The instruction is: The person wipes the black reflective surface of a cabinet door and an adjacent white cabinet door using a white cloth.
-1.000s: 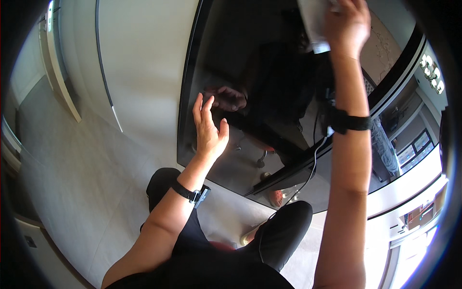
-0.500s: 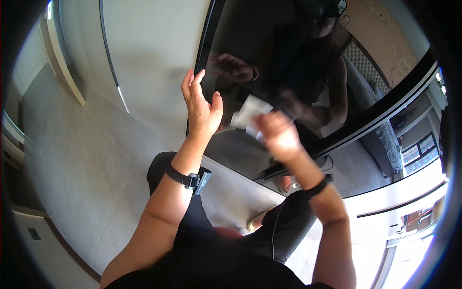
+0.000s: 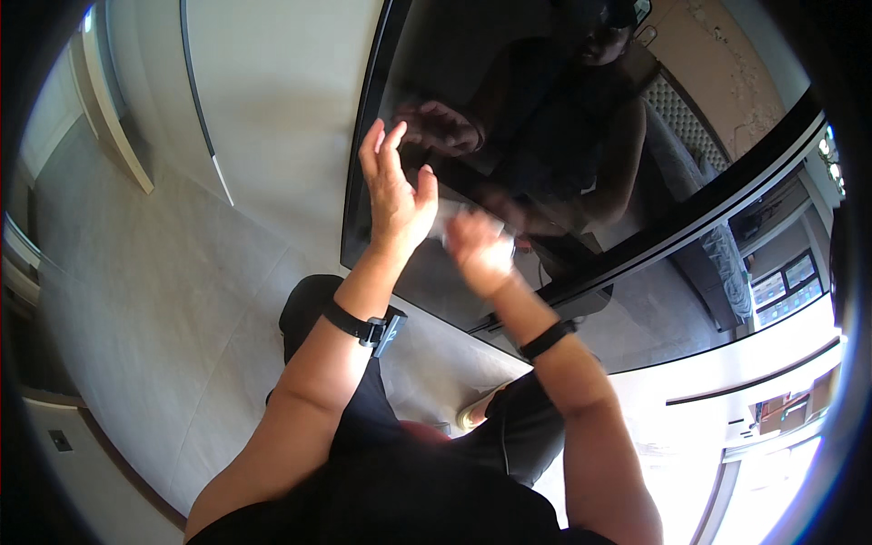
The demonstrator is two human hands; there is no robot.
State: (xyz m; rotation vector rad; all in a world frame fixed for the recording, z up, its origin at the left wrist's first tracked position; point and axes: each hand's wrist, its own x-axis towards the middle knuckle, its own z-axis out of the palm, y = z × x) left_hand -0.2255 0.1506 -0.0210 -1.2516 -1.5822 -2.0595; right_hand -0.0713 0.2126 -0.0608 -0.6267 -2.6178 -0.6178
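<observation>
Panel [image 3: 459,77], glossy black, mirror-like; blurred whitish sheet [image 3: 444,218] held in right hand [image 3: 480,250] before it; left hand [image 3: 397,204] by its left edge, fingers loosely apart.

A blurred, partly hidden whitish sheet [image 3: 440,222] fronts a reflective black panel [image 3: 536,118].

Bedroom: tufted headboard [image 3: 683,116] reflected in black panel [image 3: 454,64].

Two hands are in view, one left hand [image 3: 398,207] and one right hand [image 3: 483,250], with two black wristbands [image 3: 548,338]. Also visible are one glossy black panel [image 3: 490,86], one blurred pale cloth [image 3: 443,218], one shoe [image 3: 467,416] and two dark trouser legs [image 3: 531,427].
</observation>
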